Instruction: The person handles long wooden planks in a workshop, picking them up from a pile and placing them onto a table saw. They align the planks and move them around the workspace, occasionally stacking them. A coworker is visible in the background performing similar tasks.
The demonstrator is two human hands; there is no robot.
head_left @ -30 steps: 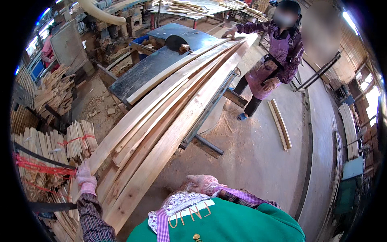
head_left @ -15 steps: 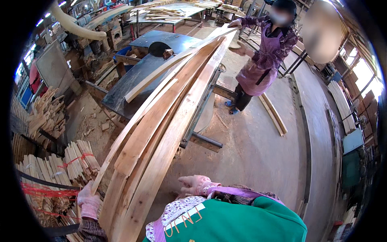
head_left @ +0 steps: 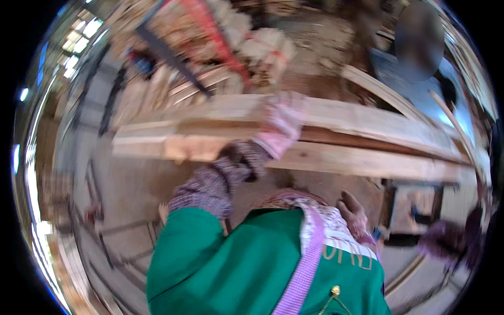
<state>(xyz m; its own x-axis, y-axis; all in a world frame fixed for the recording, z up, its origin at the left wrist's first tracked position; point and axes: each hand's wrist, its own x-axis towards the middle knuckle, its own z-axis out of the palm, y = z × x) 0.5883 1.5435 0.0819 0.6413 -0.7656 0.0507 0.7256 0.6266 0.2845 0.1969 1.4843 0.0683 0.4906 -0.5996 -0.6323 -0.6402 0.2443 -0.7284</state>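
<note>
A stack of long pale wooden planks (head_left: 362,157) runs across the view from left to right, blurred by motion. My left hand (head_left: 282,122), in a pink glove with a knitted purple sleeve, reaches up and lies over the top of the planks, gripping them. My right hand (head_left: 353,212), in a dirty pink glove, sits low by my chest, just below the planks' near edge. Whether it holds anything is not visible. My green apron (head_left: 236,268) fills the bottom of the view.
Bundles of short wooden sticks (head_left: 252,42) tied with red straps lie beyond the planks. A blurred person (head_left: 420,79) stands at the upper right. Loose curved boards (head_left: 388,94) lie near that person. A dusty concrete floor (head_left: 121,199) stretches to the left.
My head has swung round, so the planks now run sideways instead of away from me. My left hand has risen onto the top of the planks. The picture is now motion-blurred.
</note>
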